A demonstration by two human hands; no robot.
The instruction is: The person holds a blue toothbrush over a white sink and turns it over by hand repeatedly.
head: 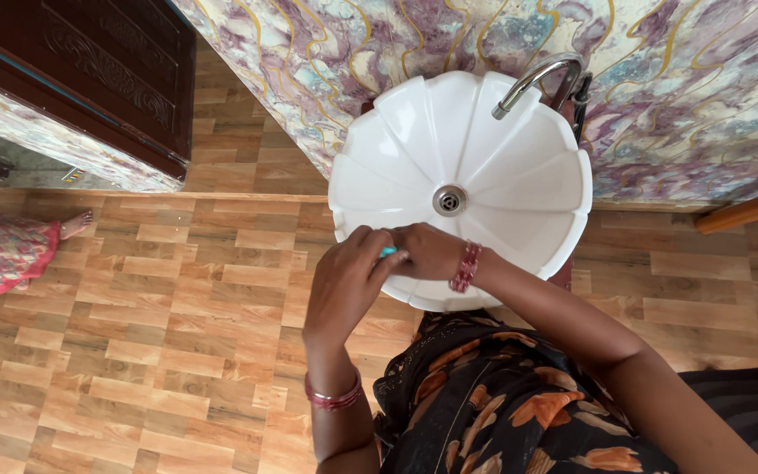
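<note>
My left hand [348, 281] and my right hand [432, 252] meet over the near rim of a white, flower-shaped wash basin [519, 167]. Between the fingers a small teal object [387, 252] peeks out; most of it is hidden, and both hands are closed around it. Red bangles circle each wrist. A curved chrome tap [532, 81] arches over the basin from the back, with no water visible. The metal drain [450, 200] sits just beyond my hands.
A marbled purple and gold wall [686, 96] backs the basin. The floor is wood-patterned tile [151, 333]. A dark carved door [107, 70] stands at upper left. Another person's bare foot [75, 225] and patterned garment show at far left.
</note>
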